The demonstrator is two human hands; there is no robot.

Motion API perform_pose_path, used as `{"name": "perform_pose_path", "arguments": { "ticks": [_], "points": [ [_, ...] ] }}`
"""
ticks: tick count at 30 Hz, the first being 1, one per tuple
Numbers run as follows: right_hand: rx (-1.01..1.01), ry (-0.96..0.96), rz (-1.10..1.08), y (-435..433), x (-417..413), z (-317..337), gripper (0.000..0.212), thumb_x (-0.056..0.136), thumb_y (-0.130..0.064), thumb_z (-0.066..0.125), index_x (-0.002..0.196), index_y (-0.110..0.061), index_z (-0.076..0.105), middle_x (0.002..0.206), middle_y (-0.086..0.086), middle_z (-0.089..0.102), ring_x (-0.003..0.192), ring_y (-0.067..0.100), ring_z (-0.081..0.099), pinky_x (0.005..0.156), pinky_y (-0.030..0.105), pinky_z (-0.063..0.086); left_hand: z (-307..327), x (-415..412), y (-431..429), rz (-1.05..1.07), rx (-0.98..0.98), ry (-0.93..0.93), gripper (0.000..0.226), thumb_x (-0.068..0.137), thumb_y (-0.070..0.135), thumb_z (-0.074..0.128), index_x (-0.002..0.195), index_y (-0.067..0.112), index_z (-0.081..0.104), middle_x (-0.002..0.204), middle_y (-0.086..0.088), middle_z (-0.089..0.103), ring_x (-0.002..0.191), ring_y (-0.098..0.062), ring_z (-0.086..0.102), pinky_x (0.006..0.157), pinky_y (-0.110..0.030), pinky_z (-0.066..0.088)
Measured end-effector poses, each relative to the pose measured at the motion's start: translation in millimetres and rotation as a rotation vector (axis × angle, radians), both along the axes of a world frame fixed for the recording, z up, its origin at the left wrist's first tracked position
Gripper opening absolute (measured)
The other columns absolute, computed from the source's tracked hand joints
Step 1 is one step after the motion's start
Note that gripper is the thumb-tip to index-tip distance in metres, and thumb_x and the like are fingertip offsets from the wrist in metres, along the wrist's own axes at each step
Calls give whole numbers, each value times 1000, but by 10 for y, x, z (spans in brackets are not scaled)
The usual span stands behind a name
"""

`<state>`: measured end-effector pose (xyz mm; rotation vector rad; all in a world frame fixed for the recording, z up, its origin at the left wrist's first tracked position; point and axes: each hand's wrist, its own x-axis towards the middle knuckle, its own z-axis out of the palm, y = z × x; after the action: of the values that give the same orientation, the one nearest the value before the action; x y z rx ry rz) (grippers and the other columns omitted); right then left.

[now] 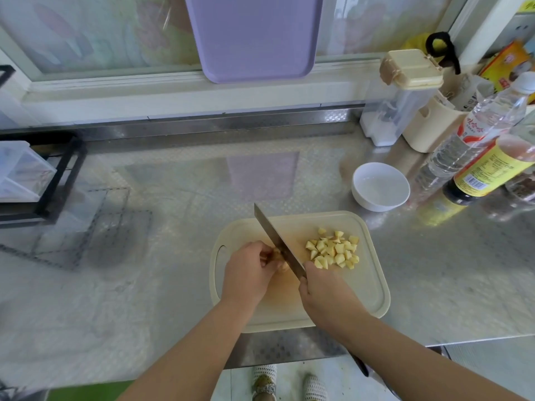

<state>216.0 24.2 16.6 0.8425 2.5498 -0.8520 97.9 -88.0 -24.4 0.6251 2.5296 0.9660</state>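
Note:
A cream cutting board lies on the steel counter near its front edge. My left hand curls its fingers over a piece of apple, mostly hidden under the fingers. My right hand grips the handle of a knife, whose long blade slants up and to the left, its edge down beside the left fingers. A heap of diced apple with several pale yellow cubes lies on the board to the right of the blade.
A white bowl stands behind the board on the right. Bottles, a clear lidded container and a cream holder crowd the back right. A purple tray leans on the window. A black rack stands at left.

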Motion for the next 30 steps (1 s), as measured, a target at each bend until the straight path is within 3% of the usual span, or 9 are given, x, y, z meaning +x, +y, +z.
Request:
{"name": "perform_pose_path", "arguments": {
  "ticks": [3,6,10,15,18,22,27,30],
  "points": [
    [-15,-24,-12,-24,-116,-65,13,103,-22,38,94,-19,46,83,4,60,79,26,63,66,37,51,2,5,-1,1,4,-8,17,83,31,75,96,24,69,92,13,68,80,-3,64,75,-26,53],
    [-22,-82,-39,-64,-199,-138,17,104,-20,36,105,-14,52,97,9,65,90,29,66,78,41,55,4,1,5,-5,-2,1,13,83,32,74,91,26,67,87,14,67,78,-3,63,72,-26,52],
    [-13,-111,-52,-68,-276,-214,20,105,-20,35,110,-12,54,102,9,66,93,28,66,75,37,52,-21,4,-3,-19,-11,-8,13,84,34,71,93,28,64,88,14,66,79,-3,61,75,-32,54],
    [-34,-84,-61,-33,-330,-210,21,105,-23,37,107,-14,55,99,6,66,92,26,66,79,38,55,-59,31,0,-70,-61,-14,39,81,42,70,116,31,56,107,13,56,92,-9,60,79,-33,53],
    [-54,-50,-37,35,-255,-171,24,104,-27,38,103,-13,57,96,6,65,89,24,64,82,40,54,-80,87,23,-94,-136,69,47,78,47,71,118,30,54,112,11,50,96,-15,57,78,-31,49],
    [-53,34,-31,99,-132,-123,22,103,-28,39,103,-16,57,88,4,62,80,23,62,76,41,54,-77,110,52,-101,-76,142,45,78,46,72,117,29,56,111,12,55,96,-11,58,79,-24,44],
    [24,67,30,109,-129,-113,21,103,-30,37,99,-19,54,82,1,61,73,22,61,68,39,53,-37,-41,-26,-14,-58,193,41,77,41,75,112,27,58,103,12,55,89,-12,60,78,-26,46],
    [29,89,32,137,-90,-143,20,103,-30,37,104,-20,55,80,0,62,71,20,61,65,38,53,-65,-277,-213,74,-101,165,46,79,42,75,119,29,56,111,11,56,96,-12,59,84,-28,49]
  ]
}}
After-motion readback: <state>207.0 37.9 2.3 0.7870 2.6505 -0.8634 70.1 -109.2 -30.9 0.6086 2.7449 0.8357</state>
